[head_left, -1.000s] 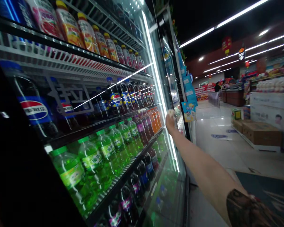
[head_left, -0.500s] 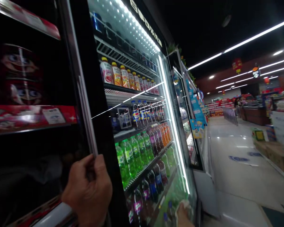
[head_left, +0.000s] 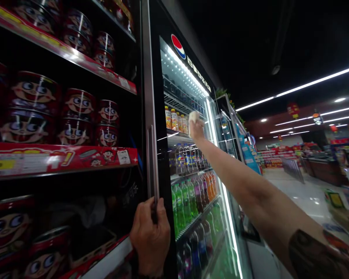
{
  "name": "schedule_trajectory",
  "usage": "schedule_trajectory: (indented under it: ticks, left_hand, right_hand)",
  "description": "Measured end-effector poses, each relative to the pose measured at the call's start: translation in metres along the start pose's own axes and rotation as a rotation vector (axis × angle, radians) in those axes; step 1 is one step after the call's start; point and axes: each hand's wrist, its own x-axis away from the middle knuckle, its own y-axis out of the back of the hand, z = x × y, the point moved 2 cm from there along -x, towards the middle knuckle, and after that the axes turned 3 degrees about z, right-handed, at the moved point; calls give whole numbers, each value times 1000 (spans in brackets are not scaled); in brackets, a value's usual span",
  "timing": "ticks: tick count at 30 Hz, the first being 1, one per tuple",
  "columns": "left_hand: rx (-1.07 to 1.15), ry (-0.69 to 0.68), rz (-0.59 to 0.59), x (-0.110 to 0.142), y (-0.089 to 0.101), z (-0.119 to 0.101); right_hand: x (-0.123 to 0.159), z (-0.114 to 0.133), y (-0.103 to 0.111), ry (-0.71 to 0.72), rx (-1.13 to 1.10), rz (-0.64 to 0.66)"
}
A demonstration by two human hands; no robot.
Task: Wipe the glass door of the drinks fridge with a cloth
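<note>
My left hand grips the lower end of the long metal door handle, its fingers closed round the edge. Raised on an outstretched arm, my right hand presses a pale cloth against the glass door of a lit drinks fridge, at the height of the upper shelves. Behind the glass stand juice bottles with yellow caps, cola bottles below them and green soda bottles lower down. The cloth looks bunched; part of it is hidden by the fingers.
Left of the fridge, shelves hold several red cans with cartoon faces above a red price strip. Another glass-fronted cabinet stands just beyond. A shiny aisle floor and a counter lie at the right.
My right hand has moved from the bottom of the glass up to the upper shelves with the cloth. My left hand stays on the handle. The view has shifted left, showing more cans.
</note>
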Motion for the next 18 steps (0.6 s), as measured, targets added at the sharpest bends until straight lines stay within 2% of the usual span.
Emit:
schedule_trajectory:
  ticks: [2,4,6,7,10,12,14,16,18]
  left_hand:
    - [6,5,-2,0,-1,1]
    - [14,9,1,1,-1,1]
    - [27,11,6,1,-2,1]
    - [28,6,6,1,-2,0]
    - [40,-1,10,2,-1,-1]
    - [89,18,39,3,0,-1]
    - [121,35,51,4,1,-1]
    - [118,32,51,4,1,-1]
    - [116,30,45,4,2,-1]
  right_hand:
    - [5,53,-28,219,-43,75]
    - [40,89,-46,479,-83,120]
    - [95,102,-49,646,-113,141]
    - [127,99,-44,664,-120,146]
    - [223,63,-18,560,-96,244]
    - [286,23,4,447,-49,363]
    - [339,-21,25,336,-19,425]
    - [378,-59,38,270,24,537]
    - [393,-78,45,273,68,620]
